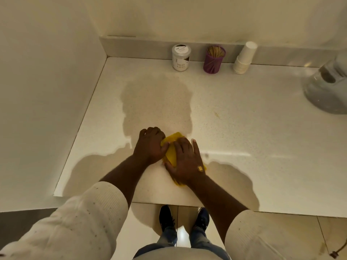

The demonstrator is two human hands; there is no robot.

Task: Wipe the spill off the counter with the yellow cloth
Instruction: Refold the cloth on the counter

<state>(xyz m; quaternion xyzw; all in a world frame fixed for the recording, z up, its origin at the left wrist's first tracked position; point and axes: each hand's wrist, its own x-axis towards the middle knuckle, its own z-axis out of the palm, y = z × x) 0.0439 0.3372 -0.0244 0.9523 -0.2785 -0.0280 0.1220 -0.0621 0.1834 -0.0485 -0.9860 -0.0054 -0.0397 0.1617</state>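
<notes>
The yellow cloth [171, 151] lies bunched on the white speckled counter [234, 132], near its front edge. My left hand [150, 145] grips the cloth's left side with curled fingers. My right hand [185, 160] lies flat on top of the cloth, fingers spread, hiding most of it. A small brownish stain [216, 114] marks the counter to the right and farther back. A faint grey smudge [206, 155] sits just right of my right hand.
Against the back wall stand a white jar [181, 57], a purple holder of toothpicks [214, 60] and a stack of white paper cups [244, 58]. A grey appliance [326, 87] sits at the right. A wall closes the counter's left side.
</notes>
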